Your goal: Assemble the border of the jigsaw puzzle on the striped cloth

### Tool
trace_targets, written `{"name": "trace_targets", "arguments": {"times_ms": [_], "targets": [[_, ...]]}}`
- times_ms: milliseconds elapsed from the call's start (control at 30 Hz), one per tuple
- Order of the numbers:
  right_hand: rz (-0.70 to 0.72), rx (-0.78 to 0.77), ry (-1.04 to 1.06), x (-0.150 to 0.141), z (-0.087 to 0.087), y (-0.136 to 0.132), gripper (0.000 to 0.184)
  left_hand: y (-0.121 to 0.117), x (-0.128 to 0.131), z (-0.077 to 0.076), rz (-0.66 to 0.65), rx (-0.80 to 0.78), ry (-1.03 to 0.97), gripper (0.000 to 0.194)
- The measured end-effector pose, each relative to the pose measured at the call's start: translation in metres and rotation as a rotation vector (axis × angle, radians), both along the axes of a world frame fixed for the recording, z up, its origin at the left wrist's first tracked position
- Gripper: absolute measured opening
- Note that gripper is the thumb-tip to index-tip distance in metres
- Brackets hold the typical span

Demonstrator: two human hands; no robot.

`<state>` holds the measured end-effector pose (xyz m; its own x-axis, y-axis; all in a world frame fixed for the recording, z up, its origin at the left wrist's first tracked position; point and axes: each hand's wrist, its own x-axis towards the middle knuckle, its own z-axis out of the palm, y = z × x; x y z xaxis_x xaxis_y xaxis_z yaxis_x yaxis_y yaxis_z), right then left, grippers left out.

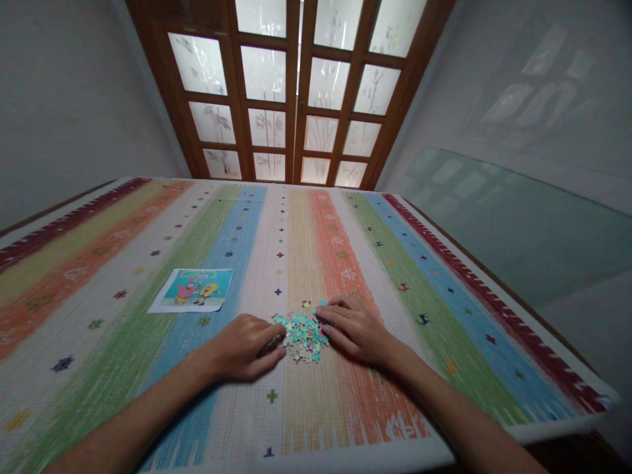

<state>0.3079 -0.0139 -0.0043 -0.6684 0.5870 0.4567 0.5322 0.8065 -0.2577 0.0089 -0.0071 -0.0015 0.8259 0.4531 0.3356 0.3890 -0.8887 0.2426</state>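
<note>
- Between your two sets of fingertips sits a small heap of jigsaw pieces (302, 332), mostly turquoise with flecks of pink and yellow, the pieces overlapping one another.
- At the heap's left edge, your left hand (249, 347) has its fingers curled in, with the thumb close below the forefinger; you leave only a narrow gap there, and I cannot tell whether a piece is pinched in it.
- Along the heap's right edge, your right hand (353, 329) reaches in palm down, its fingers loosely bent and slightly parted; their tips meet the pieces, but I cannot tell whether you have hold of one.
- Just beyond your fingertips, a yellowish piece (307, 304) lies at the far rim of the heap; nearer to you than the fingers, a pale piece (297, 357) lies at the close rim.
- Ahead and to the left of your left fingers, a printed sheet (193, 290) lies flat, well apart from the heap, showing a pink cartoon figure and a yellow one on turquoise.
- Beneath your fingers and all around them spreads a striped tablecloth (247, 421), patterned with small crosses, stars and trees.
- Far ahead of your fingers stand wooden doors (290, 131) with frosted panes, and pale walls rise to the left (74, 99) and right (553, 164).
</note>
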Motion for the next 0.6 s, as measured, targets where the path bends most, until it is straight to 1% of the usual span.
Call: {"name": "trace_targets", "arguments": {"times_ms": [100, 300, 500, 600], "targets": [[0.000, -0.007, 0.001, 0.0003, -0.0008, 0.0005, 0.034, -0.0026, 0.0031, -0.0024, -0.014, 0.020, 0.007, 0.022], [0.027, 0.026, 0.011, -0.0010, -0.0021, 0.0012, 0.029, -0.0005, 0.0016, -0.0065, 0.005, 0.054, 0.014, 0.024], [0.019, 0.053, -0.012, 0.0018, -0.0021, 0.0025, 0.030, -0.0035, 0.0035, -0.0045, 0.015, 0.082, 0.002, 0.021], [0.020, 0.067, -0.029, 0.0035, -0.0009, 0.0037, 0.029, -0.0075, 0.0070, -0.0029, -0.014, 0.086, -0.007, 0.021]]}}
